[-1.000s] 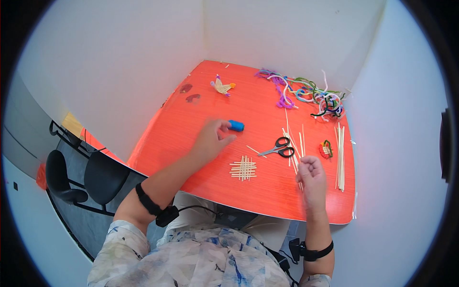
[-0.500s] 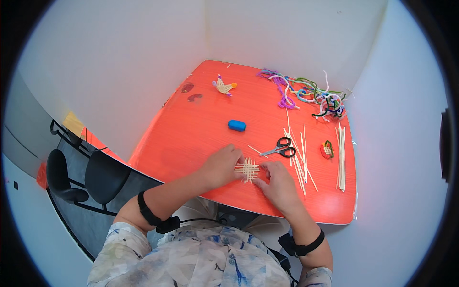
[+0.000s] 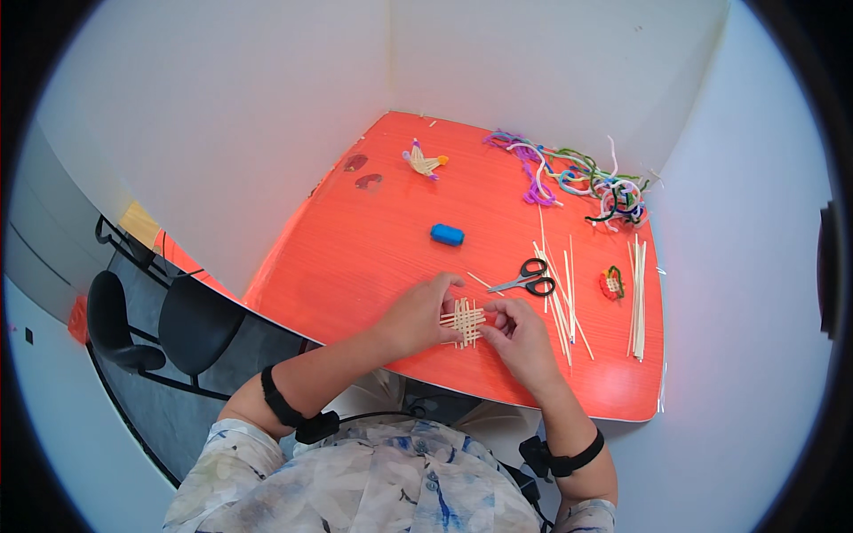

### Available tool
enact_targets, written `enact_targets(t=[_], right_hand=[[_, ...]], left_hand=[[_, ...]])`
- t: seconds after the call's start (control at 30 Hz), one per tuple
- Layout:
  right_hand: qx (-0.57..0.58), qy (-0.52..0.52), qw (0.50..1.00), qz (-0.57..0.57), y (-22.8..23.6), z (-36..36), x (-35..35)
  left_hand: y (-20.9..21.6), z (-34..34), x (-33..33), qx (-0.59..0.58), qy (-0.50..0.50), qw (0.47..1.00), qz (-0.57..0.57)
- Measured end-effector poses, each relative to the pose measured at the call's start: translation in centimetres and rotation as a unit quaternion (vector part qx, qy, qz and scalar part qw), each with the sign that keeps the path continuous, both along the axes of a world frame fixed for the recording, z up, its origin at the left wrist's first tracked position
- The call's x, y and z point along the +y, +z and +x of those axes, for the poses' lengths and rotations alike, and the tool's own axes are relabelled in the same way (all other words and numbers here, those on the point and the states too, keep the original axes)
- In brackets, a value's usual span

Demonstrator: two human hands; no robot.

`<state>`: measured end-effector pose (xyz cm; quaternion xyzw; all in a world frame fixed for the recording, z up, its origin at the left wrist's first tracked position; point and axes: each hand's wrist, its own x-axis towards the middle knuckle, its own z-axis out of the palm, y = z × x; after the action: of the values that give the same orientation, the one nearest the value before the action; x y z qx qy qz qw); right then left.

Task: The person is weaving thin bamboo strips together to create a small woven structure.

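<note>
I have the left hand (image 3: pixel 416 314) and right hand (image 3: pixel 521 339) angled inward, fingers pinching opposite sides of the stick lattice (image 3: pixel 463 321).

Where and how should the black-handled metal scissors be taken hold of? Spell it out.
Take the scissors by their two black loop handles, likely best from the right and above: they lie flat, silver blades pointing left, and thin pale sticks run close by the loops.

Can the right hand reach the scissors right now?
Probably yes: the scissors lie just beyond the right hand and nothing seems to block them, though that hand is at the crossed sticks.
</note>
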<state>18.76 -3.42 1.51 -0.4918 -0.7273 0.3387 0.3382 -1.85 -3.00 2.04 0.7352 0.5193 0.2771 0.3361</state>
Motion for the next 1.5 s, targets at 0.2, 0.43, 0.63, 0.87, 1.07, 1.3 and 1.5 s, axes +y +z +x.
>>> enact_targets(t=[0.2,0.43,0.63,0.87,1.07,1.3,1.5], right_hand=[[0.107,0.032,0.992,-0.057,-0.5,0.6,0.3],[0.213,0.083,0.969,-0.093,2.4,1.0,0.3],[0.229,0.053,0.966,-0.106,3.1,1.7,0.4],[0.246,0.062,0.962,-0.104,3.6,1.6,0.1],[0.236,0.063,0.967,-0.07,4.3,0.7,-0.2],[0.21,0.036,0.976,-0.045,4.9,0.2,-0.6],[0.193,0.013,0.981,-0.027,4.6,0.6,-0.5]], left_hand=[[-0.2,-0.3,0.4,-0.098,-0.071,0.989,-0.086],[-0.8,-1.3,1.1,-0.282,-0.024,0.934,-0.219],[0.2,-1.7,0.9,-0.252,0.018,0.949,-0.188],[0.7,-1.6,0.6,0.016,0.053,0.986,0.16],[2.1,1.5,-0.1,-0.319,-0.041,0.929,-0.184],[3.0,1.3,-0.2,-0.317,-0.022,0.921,-0.228],[3.2,0.6,0.1,-0.396,-0.051,0.881,-0.253]])
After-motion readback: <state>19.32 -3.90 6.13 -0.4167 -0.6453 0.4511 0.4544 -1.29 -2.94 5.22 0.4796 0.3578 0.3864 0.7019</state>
